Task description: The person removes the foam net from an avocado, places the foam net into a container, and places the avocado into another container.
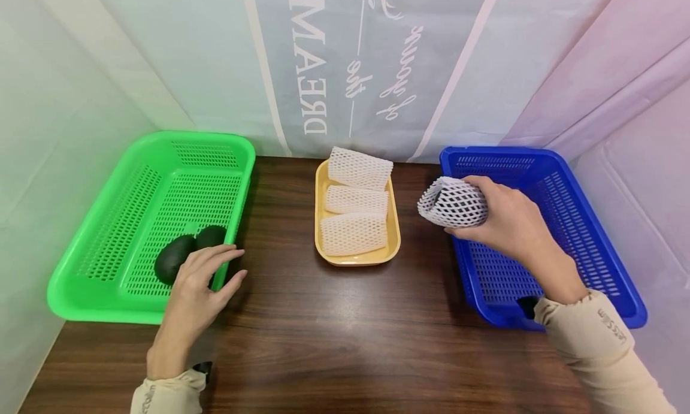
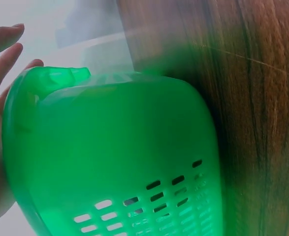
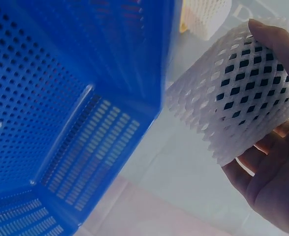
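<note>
My right hand (image 1: 509, 222) grips a white foam net sleeve (image 1: 458, 204) over the near-left part of the blue basket. Something dark shows through the mesh of the foam net sleeve (image 3: 238, 88) in the right wrist view, its thumb on one side and fingers on the other. Above the near right rim of the green basket (image 1: 70, 309), my left hand (image 1: 196, 288) hangs with fingers loosely extended, holding nothing. Beside it inside that basket lie two dark, smooth oval fruits, one (image 1: 173, 259) partly hidden by the other (image 1: 211, 236) and both partly behind the hand.
Between the baskets a yellow tray (image 1: 358, 260) holds three flat white foam net sleeves (image 1: 353, 234). The blue basket (image 1: 609, 240) stands at the right on the dark wooden table (image 1: 334, 342). A printed curtain (image 1: 215, 54) hangs behind.
</note>
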Demonstrator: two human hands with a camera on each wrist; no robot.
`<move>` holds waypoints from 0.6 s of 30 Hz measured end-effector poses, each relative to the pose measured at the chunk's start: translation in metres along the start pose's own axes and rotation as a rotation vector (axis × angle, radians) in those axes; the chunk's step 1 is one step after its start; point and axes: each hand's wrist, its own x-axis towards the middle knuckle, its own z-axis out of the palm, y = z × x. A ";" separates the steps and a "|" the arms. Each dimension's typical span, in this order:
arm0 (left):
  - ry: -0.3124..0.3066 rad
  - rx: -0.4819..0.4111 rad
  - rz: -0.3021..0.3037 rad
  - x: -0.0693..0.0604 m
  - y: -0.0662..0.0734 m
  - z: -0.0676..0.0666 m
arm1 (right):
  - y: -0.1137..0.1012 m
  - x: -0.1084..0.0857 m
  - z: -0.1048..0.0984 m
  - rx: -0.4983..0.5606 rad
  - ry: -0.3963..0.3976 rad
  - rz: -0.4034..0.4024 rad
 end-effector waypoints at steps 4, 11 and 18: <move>0.004 0.001 0.005 0.000 0.003 0.001 | -0.011 -0.005 0.002 -0.005 0.016 -0.045; -0.019 -0.005 0.005 0.001 0.009 0.002 | -0.031 -0.015 0.011 0.030 0.022 -0.091; -0.023 -0.007 0.020 0.001 0.012 0.004 | -0.044 -0.020 0.025 0.054 -0.005 -0.132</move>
